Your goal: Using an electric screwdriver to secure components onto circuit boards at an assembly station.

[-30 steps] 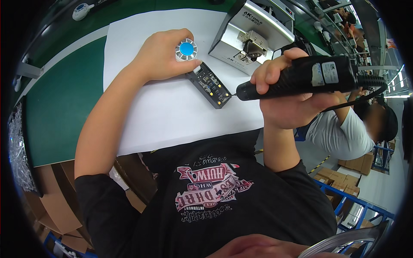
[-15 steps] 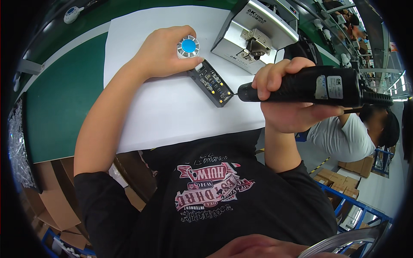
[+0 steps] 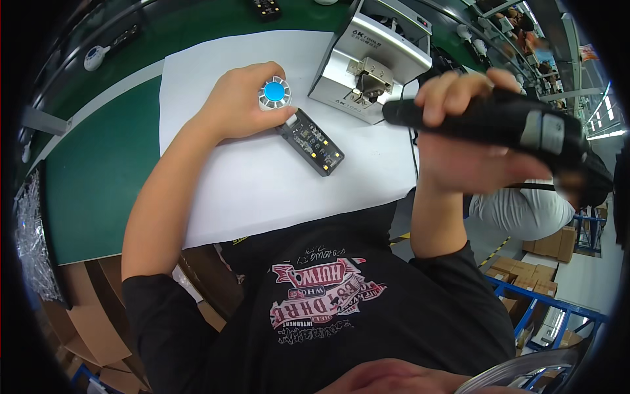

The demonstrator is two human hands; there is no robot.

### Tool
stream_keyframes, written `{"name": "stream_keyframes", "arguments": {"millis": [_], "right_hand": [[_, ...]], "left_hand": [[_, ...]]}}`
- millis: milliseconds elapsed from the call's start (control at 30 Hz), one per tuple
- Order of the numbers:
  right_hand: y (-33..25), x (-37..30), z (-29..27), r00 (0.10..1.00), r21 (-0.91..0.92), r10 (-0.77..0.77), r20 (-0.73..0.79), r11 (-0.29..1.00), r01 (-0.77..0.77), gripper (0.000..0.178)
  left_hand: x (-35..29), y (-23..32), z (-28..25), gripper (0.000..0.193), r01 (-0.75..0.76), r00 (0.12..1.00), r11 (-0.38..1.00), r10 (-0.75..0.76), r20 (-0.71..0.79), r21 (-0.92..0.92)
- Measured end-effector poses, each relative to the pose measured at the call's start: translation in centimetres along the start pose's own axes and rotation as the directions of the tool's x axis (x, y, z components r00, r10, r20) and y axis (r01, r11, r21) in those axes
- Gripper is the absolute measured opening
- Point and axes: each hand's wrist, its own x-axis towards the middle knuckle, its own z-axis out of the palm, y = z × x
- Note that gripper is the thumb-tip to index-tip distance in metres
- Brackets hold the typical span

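Note:
My left hand (image 3: 241, 100) is closed around the round white head, with its blue centre (image 3: 275, 91), of a handheld device. The device's black oblong body (image 3: 311, 143) points toward me at a slant, its circuit board exposed, on white paper (image 3: 262, 197). My right hand (image 3: 453, 154) grips a black electric screwdriver (image 3: 485, 121), blurred by motion and held up. The screwdriver's front end appears beside the lower right corner of a silver screw feeder (image 3: 371, 59), apart from the device. Whether a screw sits on its tip cannot be made out.
A green work surface (image 3: 98, 171) lies under the paper. Farther off are another black circuit-board part (image 3: 266, 8) and a white-headed device (image 3: 97, 58). Cardboard boxes (image 3: 92, 308) stand at lower left. A person in a white sleeve (image 3: 525, 213) sits to my right.
My right hand has pulled the screwdriver off the circuit board's near end, up and to the right, toward the screw feeder. My left hand keeps its hold on the device. The whole view has shifted slightly.

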Motion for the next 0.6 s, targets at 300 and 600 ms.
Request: {"name": "stream_keyframes", "arguments": {"millis": [300, 600], "right_hand": [[4.4, 1.8, -0.4, 0.951, -0.35, -0.021, -0.309, 0.932, -0.093, 0.103], [3.4, 1.8, -1.3, 0.97, -0.3, -0.146, -0.192, 0.95, 0.084, 0.1]], "left_hand": [[0.3, 0.1, -0.2, 0.046, 0.041, 0.999, 0.999, -0.041, -0.002, -0.014], [0.6, 0.1, -0.1, 0.045, 0.012, 1.0, 1.0, -0.012, -0.007, 0.004]]}}
